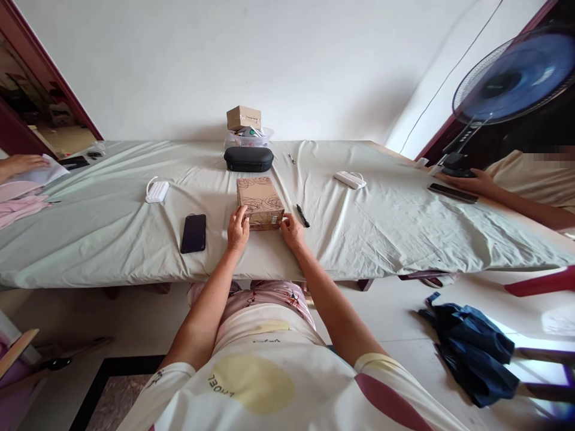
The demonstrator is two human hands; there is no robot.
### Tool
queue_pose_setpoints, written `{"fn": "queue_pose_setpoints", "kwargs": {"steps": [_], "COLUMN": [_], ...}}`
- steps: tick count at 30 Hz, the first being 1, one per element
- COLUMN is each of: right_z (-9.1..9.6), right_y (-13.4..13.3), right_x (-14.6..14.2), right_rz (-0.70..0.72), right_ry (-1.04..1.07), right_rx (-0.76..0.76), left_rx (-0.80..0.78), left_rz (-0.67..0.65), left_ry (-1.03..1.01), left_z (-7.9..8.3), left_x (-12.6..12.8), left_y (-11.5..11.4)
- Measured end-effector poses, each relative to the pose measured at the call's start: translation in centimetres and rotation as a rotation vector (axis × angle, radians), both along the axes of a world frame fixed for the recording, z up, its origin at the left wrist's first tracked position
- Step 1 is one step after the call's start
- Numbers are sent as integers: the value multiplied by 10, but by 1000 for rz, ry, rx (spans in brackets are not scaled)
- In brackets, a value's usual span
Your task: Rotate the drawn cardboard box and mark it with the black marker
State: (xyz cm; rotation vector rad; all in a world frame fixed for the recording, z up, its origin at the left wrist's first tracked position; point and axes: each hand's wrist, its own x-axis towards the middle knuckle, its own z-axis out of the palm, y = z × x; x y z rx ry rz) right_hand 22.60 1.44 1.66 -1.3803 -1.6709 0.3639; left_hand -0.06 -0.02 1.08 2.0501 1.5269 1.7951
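A brown cardboard box (259, 194) with dark scribbled lines on its lid lies on the cloth-covered table in front of me. My left hand (238, 228) grips its near left corner, fingers along the side and top edge. At the near right corner my right hand (293, 230) holds the box, its fingers curled against the side. Just right of the box lies a black pen (302, 216). A dark phone (193, 233) rests to the left of my left hand. The box's underside is hidden.
Behind the box sit a black zip case (248, 159) and a clear plastic tub (265, 139) with a small carton (244, 118) on top. White power banks (157, 191) lie either side. Other people's arms reach in at both ends; a fan (498, 84) stands right.
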Motion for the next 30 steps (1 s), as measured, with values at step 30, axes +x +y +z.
{"fn": "queue_pose_setpoints", "kwargs": {"steps": [30], "right_z": [6], "right_y": [-7], "right_x": [-6], "right_rz": [59], "right_ry": [23], "right_rx": [-67], "left_rx": [-503], "left_rz": [59], "left_ry": [445], "left_z": [12], "left_x": [5], "left_y": [-7]}}
